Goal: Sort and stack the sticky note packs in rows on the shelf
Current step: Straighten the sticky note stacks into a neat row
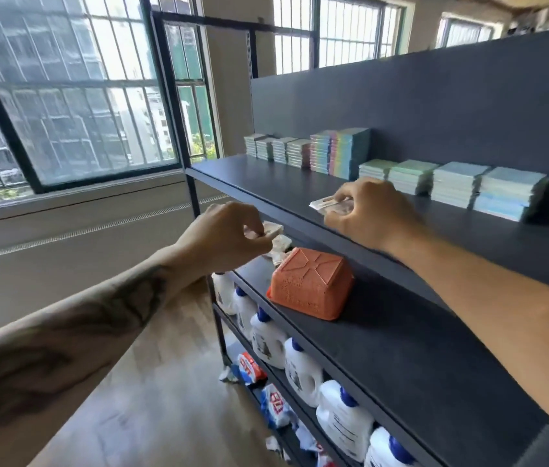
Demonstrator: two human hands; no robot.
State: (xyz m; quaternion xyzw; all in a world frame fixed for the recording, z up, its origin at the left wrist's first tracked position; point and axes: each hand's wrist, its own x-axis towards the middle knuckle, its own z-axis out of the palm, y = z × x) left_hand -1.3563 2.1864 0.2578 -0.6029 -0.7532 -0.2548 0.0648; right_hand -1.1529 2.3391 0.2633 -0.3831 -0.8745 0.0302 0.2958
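Both grips are busy. Her or his right hand (372, 210) pinches a thin sticky note pack (323, 203) just above the front edge of the top shelf (384, 230), fingers curled round it. Meanwhile the left hand (229, 232) pinches another pack (271, 228) lower down, just past the left end of the middle shelf (384, 332), where a few loose packs (281, 246) lie beside an upturned orange basket (312, 286).

Much of the sorting looks done. Along the back edge of the top shelf stand neat rows: small stacks (278, 150) toward the left corner, two taller rainbow-edged stacks (340, 151) next to them, and four blue-green stacks (455, 188) further right. What remains, as far as I can judge, is the two packs in hand and the few by the basket; these need their own row or a matching stack. White bottles (303, 372) fill the lower shelf.
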